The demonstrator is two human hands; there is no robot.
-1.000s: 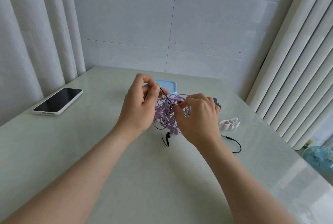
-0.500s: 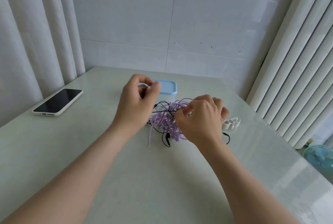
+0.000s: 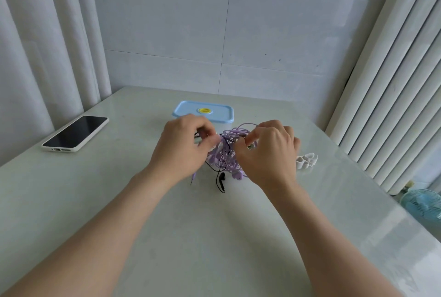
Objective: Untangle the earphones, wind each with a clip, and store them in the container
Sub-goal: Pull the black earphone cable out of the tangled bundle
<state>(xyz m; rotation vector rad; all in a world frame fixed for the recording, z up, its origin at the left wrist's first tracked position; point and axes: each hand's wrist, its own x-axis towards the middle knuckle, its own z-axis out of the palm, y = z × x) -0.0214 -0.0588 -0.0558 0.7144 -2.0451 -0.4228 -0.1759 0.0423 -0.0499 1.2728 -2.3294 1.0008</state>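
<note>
— Where is the earphone tangle (image 3: 225, 153)?
— Between the two hands: purple and black cables knotted together. A black earbud (image 3: 222, 177) trails out below it, toward the person.
— And the hands?
— The left hand (image 3: 183, 151) has its fingers curled, pinching strands at the tangle's left side. The right hand (image 3: 269, 153) pinches strands between thumb and forefinger.
— The container?
— The blue-lidded container (image 3: 202, 110), lid on, sits just beyond the left hand. White clips (image 3: 306, 160) lie just right of the right hand, and a phone (image 3: 76, 133) well left of the left one.
</note>
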